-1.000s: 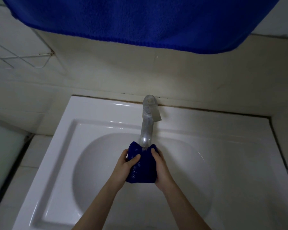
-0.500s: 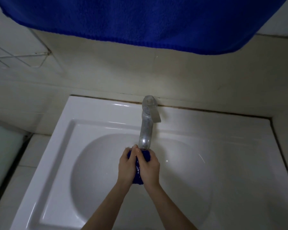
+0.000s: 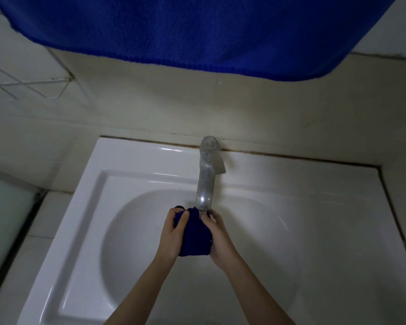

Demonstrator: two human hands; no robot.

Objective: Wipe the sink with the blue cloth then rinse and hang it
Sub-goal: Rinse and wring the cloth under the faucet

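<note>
Mid sink [image 3: 131, 160], blue cloth [image 3: 193, 233] beneath faucet [image 3: 205, 184].

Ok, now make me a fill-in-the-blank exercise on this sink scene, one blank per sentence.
1. The left hand and right hand both grip a bunched cloth coloured ____.
2. The cloth is held at the spout of the metal ____.
3. The sink is ____ in colour.
4. A big blue towel hangs ____ the sink.

Missing words: blue; tap; white; above.
</note>
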